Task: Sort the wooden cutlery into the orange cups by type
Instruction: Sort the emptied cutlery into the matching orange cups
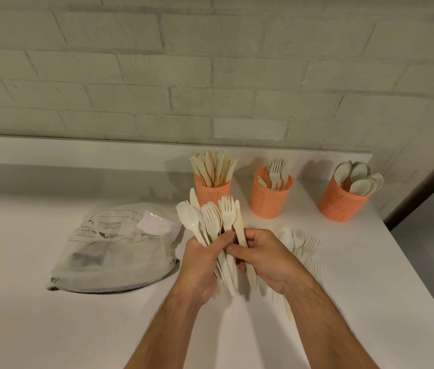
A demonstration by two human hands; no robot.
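Note:
My left hand [202, 265] grips a fanned bundle of pale wooden cutlery [210, 219]: spoons, forks and knives pointing up. My right hand [263, 257] pinches a wooden knife [240, 230] at the right side of that bundle. Three orange perforated cups stand at the back. The left cup [212, 194] holds knives, the middle cup [270, 198] holds forks, and the right cup [342, 202] holds spoons. A loose pile of cutlery [302, 246] lies on the white table just right of my right hand.
A crumpled grey plastic bag [114, 249] with a white label lies on the table [51, 328] to the left. A white brick wall runs behind the cups. The table's right edge [423, 283] slants close past the spoon cup.

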